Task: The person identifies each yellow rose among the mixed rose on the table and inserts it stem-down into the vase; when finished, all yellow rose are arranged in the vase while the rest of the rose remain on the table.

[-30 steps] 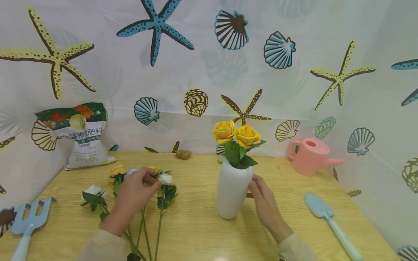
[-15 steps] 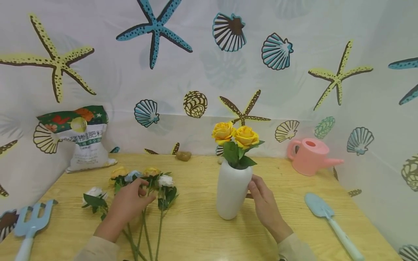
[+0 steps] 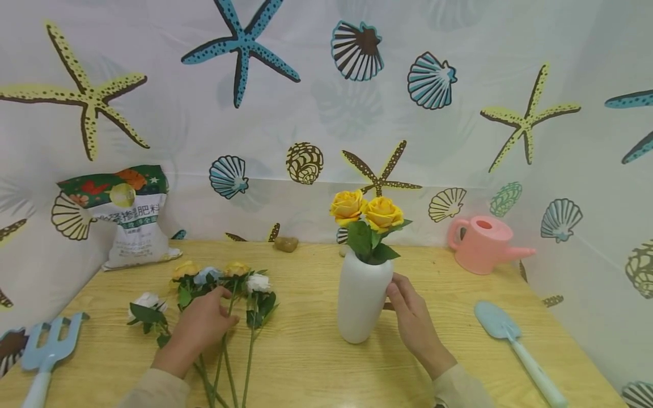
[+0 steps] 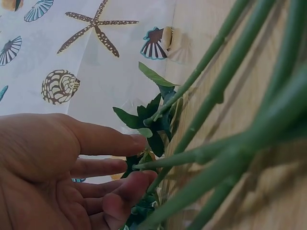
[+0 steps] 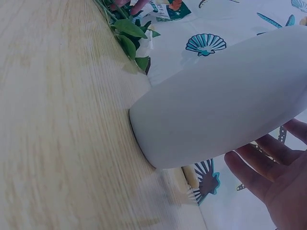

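A white vase (image 3: 364,297) stands on the table with two yellow roses (image 3: 384,214) and green leaves in its mouth. My right hand (image 3: 415,323) rests its extended fingers (image 5: 249,170) against the vase's right side. To the left lie loose artificial roses: a yellow rose (image 3: 237,268), a light blue rose (image 3: 206,276), a white rose (image 3: 259,282), another yellow rose (image 3: 186,270) and another white rose (image 3: 148,301). My left hand (image 3: 201,323) reaches over their stems. In the left wrist view, its thumb and fingers are apart on either side of a green stem (image 4: 192,155).
A pink watering can (image 3: 484,243) stands at the back right, with a light blue trowel (image 3: 502,323) before it. A light blue hand fork (image 3: 51,343) lies at the left edge. A fertilizer bag (image 3: 135,226) and a brown stone (image 3: 287,243) are at the back, before a printed curtain (image 3: 306,107).
My left hand has drawn back from the right-hand white rose and lowered toward the stem of the nearby yellow rose. The right hand and vase stay in place.
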Demonstrator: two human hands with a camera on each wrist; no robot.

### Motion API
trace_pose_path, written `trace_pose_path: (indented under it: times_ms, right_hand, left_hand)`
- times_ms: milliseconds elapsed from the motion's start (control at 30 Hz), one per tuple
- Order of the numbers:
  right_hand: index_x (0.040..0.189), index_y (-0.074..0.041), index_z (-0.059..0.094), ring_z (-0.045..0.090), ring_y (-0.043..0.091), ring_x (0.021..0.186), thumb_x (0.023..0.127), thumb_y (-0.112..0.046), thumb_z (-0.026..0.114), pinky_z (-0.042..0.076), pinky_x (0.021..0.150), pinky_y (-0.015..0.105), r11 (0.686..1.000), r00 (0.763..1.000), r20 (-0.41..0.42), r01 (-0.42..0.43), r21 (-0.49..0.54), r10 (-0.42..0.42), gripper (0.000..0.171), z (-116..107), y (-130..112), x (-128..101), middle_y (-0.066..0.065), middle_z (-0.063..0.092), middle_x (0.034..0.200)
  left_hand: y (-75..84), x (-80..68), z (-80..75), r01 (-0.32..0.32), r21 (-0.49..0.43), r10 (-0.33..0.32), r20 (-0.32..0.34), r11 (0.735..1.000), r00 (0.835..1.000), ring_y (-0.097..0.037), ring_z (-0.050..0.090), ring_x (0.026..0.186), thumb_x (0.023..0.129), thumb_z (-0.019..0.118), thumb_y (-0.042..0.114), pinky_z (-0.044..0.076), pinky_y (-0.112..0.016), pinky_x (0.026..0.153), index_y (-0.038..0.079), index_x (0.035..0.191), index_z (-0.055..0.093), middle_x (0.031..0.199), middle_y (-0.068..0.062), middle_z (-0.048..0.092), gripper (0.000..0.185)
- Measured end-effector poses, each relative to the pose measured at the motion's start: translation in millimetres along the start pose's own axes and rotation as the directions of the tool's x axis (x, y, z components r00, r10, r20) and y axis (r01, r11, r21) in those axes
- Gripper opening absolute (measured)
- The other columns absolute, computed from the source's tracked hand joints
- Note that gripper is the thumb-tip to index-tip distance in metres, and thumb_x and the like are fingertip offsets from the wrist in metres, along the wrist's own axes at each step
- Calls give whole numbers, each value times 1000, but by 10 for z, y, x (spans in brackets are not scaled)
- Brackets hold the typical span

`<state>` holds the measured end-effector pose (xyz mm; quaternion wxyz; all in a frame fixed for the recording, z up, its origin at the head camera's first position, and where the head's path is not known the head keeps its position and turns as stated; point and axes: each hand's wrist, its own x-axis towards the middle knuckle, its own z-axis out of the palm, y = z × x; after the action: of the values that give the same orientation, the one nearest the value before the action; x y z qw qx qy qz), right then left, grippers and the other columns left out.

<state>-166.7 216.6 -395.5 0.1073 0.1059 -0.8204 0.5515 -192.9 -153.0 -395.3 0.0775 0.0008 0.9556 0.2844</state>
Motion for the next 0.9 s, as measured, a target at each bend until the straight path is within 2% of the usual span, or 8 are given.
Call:
trace_pose_path:
  times_ms: [133, 300, 533, 733, 900]
  right_hand:
    - [142, -6, 50, 61, 25, 119, 112, -26, 36, 57, 93, 38, 1000, 1000, -2, 2, 4, -2, 39, -3, 4, 6, 12, 62, 137]
    - [142, -6, 49, 60, 33, 122, 112, -27, 36, 57, 94, 44, 1000, 1000, 4, -1, 10, 1, 40, -7, 11, 7, 13, 60, 138]
    - [141, -7, 50, 62, 24, 118, 111, -25, 37, 57, 92, 32, 1000, 1000, 0, 10, 0, -10, 38, 0, 18, 9, 11, 61, 137]
    - [141, -7, 50, 61, 26, 119, 111, -25, 37, 56, 91, 29, 1000, 1000, -3, 7, 3, -7, 38, 1, 14, 6, 11, 61, 137]
    - [142, -7, 50, 60, 28, 120, 111, -26, 37, 57, 92, 31, 1000, 1000, 2, 1, 10, -1, 38, 3, 5, 8, 11, 60, 138]
  left_hand:
    - [-11, 5, 8, -18, -13, 17, -15, 1000, 1000, -20, 67, 76, 89, 74, 10, 54, -40, 63, -5, 133, 53, 97, -12, 71, 51]
    - [-32, 20, 15, -20, -32, 19, -21, 999, 1000, -20, 66, 76, 89, 73, 7, 54, -39, 63, -5, 133, 53, 97, -12, 70, 50]
    - [-4, -37, -7, -85, -66, 80, -84, 994, 993, -18, 64, 72, 89, 72, 4, 53, -39, 62, -6, 130, 55, 91, -11, 68, 46]
    - [149, -117, -94, -152, -154, 123, -185, 976, 975, -20, 65, 78, 92, 71, 6, 53, -36, 64, -4, 129, 58, 94, -12, 66, 41]
    - [352, -215, -214, -202, -259, 118, -308, 945, 944, -21, 67, 86, 95, 70, 11, 55, -30, 67, 1, 132, 58, 102, -14, 67, 40]
